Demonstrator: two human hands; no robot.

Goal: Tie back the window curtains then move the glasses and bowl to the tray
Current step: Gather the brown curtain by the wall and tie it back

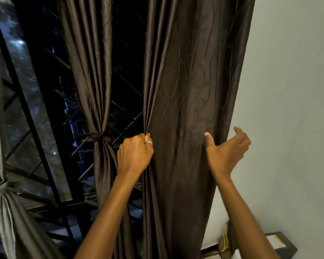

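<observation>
Head view. The left hand (pixel 134 155) was clenched on the gathered left edge of the loose dark brown curtain (pixel 191 109), which hung against the white wall (pixel 288 90). The right hand (pixel 227 148) was spread open at the curtain's right edge, thumb on the front of the cloth and fingers curled toward the wall side. Left of it, a second brown curtain (pixel 94 71) was knotted at mid-height before the window grille (pixel 36 128); a grey curtain (pixel 0 184) was tied likewise.

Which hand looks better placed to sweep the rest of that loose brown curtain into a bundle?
The right hand. It is open at the loose curtain's wall-side edge, free to gather the cloth. The left hand is already fisted on the window-side folds, so it serves as the anchor.
</observation>
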